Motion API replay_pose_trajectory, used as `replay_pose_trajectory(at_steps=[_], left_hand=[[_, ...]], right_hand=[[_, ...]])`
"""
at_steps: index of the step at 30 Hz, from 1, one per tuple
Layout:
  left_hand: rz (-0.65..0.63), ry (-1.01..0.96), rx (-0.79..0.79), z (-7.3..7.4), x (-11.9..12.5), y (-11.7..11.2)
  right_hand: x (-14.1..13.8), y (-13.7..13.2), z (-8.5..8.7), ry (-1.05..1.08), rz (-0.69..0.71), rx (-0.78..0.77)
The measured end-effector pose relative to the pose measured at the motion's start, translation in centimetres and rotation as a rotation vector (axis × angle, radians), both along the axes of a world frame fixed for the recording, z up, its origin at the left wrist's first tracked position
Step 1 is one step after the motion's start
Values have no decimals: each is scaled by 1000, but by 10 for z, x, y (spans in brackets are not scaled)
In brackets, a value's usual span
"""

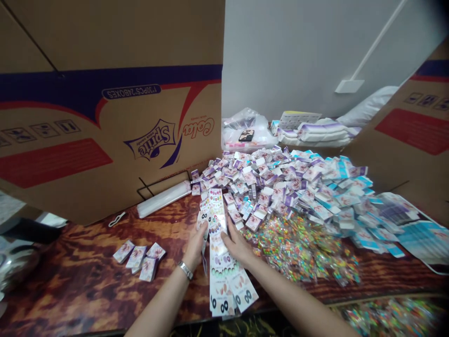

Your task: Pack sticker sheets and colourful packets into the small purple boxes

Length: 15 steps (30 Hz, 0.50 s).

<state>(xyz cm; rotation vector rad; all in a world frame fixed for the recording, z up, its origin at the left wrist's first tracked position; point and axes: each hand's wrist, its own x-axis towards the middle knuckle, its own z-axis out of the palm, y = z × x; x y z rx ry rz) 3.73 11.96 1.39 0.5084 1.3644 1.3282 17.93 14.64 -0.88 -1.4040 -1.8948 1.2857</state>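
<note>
Two cardboard box flaps (105,117) lean in at left and right; we read an upside-down Sprite logo on the left one. One wooden table (77,285) with a glossy, swirled grain lies below them. One large heap of small white, purple and blue packets (277,182) spreads across the table's far half. One pile of bright bead-filled plastic bags (298,252) lies against the heap's near edge, and more of these show beyond the table edge at lower right. One long stack of printed cards (220,262) lies fanned on the table, just left of that pile, between our two hands. One plastic bag (245,131) and one bundle of white folded sheets (315,133) sit at the back. One left hand (198,243) curls closed around the stack's left edge. One right hand (236,243) rests open on the cards, fingers spread. One plastic-wrapped roll (163,199) lies near the left flap. Four small packets (138,260) lie left of the hands. One metal wristwatch (185,270) sits on the left wrist.
</note>
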Motion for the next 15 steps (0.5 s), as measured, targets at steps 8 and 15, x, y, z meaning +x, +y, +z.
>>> replay_pose_trajectory(at_steps=[8, 15], left_hand=[[99, 122, -71, -10, 5, -28], [93, 284, 116, -5, 27, -39]], right_hand=[[4, -21, -8, 120, -138, -51], [5, -34, -17, 193, -50, 94]])
